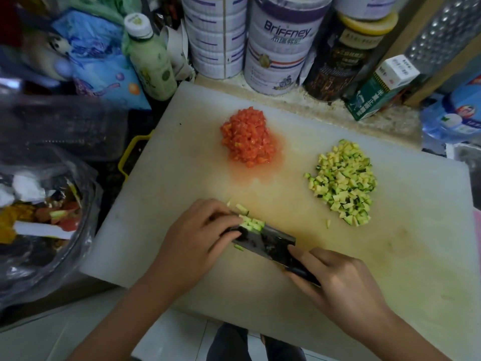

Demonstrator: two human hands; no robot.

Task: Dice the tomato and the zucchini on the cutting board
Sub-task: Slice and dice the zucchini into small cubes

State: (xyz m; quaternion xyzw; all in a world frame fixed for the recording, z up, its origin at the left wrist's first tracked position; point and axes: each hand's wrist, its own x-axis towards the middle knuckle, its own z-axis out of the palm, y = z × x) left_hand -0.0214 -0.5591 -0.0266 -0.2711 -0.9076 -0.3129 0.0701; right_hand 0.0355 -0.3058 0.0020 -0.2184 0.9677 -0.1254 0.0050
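Observation:
A white cutting board (182, 157) fills the middle of the view. A heap of red diced tomato (248, 138) lies at its far centre in a wet patch. To the right lies a pile of diced zucchini (343, 182). Near the front, a small cluster of zucchini pieces (252, 223) rests against a dark knife blade (268, 242). My right hand (335, 282) grips the knife handle. My left hand (197, 243) has its fingers curled on the zucchini pieces and the blade's far end.
Tall tins (278, 45), a green bottle (151, 58), a carton (382, 87) and a dark jar (343, 53) crowd the board's far edge. A clear plastic bag of scraps (44, 217) sits left of the board. A water bottle (455, 113) lies at the right.

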